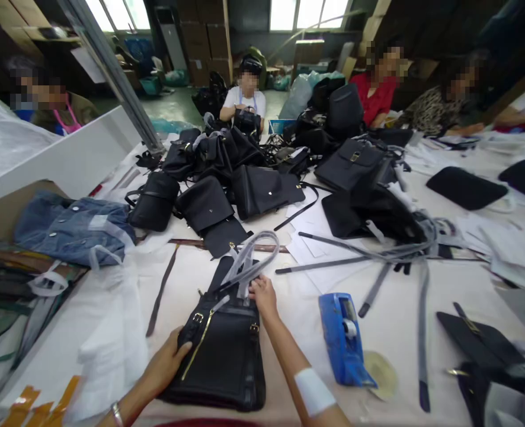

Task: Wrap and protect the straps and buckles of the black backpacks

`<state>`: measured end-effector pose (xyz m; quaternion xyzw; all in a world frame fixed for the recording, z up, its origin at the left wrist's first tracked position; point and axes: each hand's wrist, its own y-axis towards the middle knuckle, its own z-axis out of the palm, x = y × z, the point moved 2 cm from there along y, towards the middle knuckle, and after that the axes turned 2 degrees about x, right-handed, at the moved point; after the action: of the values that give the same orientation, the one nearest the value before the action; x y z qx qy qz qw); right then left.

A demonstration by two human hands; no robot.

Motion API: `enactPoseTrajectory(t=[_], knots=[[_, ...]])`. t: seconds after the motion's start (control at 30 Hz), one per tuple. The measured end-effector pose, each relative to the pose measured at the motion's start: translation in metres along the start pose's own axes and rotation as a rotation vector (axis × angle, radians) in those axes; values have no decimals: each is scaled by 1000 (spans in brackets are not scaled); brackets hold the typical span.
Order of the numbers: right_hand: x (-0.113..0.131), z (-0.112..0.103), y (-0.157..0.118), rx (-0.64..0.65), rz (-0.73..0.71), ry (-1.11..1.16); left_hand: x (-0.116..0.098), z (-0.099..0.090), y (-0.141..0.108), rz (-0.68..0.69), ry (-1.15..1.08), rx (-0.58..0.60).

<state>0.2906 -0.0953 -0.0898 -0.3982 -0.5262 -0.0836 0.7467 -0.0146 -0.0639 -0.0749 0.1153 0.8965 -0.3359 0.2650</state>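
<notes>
A black bag (pixel 222 356) with a gold zipper and two buckles lies on the table in front of me. My left hand (pixel 169 362) grips its left edge, thumb on the front panel. At the bag's top right, my right hand (pixel 261 293) is closed on a plastic-wrapped strap (pixel 262 264), which loops up above the bag. More wrapped straps (pixel 387 255) spread over the table to the right. A blue tape dispenser (pixel 342 338) stands right of my right forearm, beside a roll of yellowish tape (pixel 380 375).
Many black bags (pixel 266 190) are heaped across the table's middle. A denim item (pixel 73 222) and white wrapping (pixel 111 332) lie left, near a metal post (pixel 115 77). Black pieces (pixel 480 338) lie right. Several people sit around the table's far side.
</notes>
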Motion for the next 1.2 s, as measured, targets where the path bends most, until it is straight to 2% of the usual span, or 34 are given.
enactPoseTrajectory(t=[0.1,0.17,0.23,0.33,0.4,0.47,0.53,0.63,0.73,0.8,0.87,0.97,1.03,1.1,1.2], knots=[[-23,-26,-44,72,-32,-87,-8,1,-2,-33,59,-11],[-28,-43,-69,106,-70,-169,-14,1,-3,-38,91,-14],[-21,-58,-91,111,-144,-278,-18,3,-6,-45,121,-36],[4,-71,-116,135,-246,-360,-24,11,-15,-38,169,-102],[18,-78,-127,163,-284,-357,-30,15,-21,0,221,-129],[20,-86,-133,158,-311,-411,-37,14,-26,51,291,-147],[7,-99,-137,124,-339,-550,-43,11,-29,109,357,-165],[-24,-124,-144,76,-372,-789,-50,6,-30,185,454,-165],[-46,-153,-153,-103,-404,-999,-53,3,-30,200,478,-169],[-51,-168,-155,-295,-412,-1151,-56,3,-32,239,352,-196],[-51,-177,-153,-413,-395,-1284,-59,3,-36,263,98,-181],[-48,-180,-142,-410,-307,-1400,-64,5,-42,139,-354,-59],[-45,-179,-134,-385,-231,-1437,-70,4,-46,48,-573,16],[-42,-178,-128,-382,-198,-1461,-79,0,-49,22,-681,50],[-39,-178,-126,-383,-249,-1488,-92,-7,-52,43,-694,81]])
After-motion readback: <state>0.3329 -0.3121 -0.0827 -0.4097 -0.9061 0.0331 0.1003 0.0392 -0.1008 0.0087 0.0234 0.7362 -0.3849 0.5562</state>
